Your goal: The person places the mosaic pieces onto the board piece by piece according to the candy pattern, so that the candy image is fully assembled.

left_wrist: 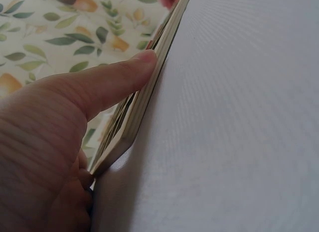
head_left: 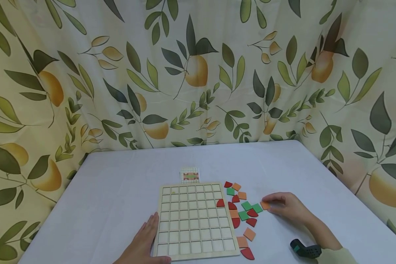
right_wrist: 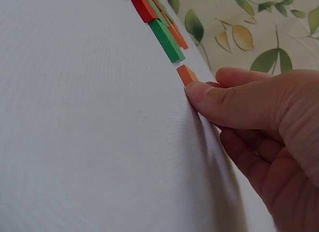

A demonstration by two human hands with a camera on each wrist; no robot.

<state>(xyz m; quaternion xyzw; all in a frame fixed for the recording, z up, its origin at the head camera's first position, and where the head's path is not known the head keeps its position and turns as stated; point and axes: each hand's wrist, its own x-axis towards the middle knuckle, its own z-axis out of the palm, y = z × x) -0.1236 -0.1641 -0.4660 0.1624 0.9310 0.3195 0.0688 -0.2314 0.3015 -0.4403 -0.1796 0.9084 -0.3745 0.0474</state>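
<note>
A wooden grid board (head_left: 198, 216) lies flat on the table. My left hand (head_left: 142, 238) rests at its near left corner, fingers stretched along the left side and thumb at the front edge. In the left wrist view that thumb (left_wrist: 119, 80) lies straight against the board's rim. To the right of the board, my right hand (head_left: 288, 208) pinches an orange square tile (right_wrist: 186, 75) between thumb and fingers, close over the cloth. One red quarter-circle tile (head_left: 220, 203) sits in a cell near the board's right side.
Several red, green and orange tiles (head_left: 246, 205) are scattered along the board's right edge. A small pattern card (head_left: 189, 175) lies behind the board. Beside my right forearm is a black device (head_left: 305, 249). A leaf-and-fruit curtain (head_left: 198, 73) hangs behind the white-covered table (head_left: 125, 176).
</note>
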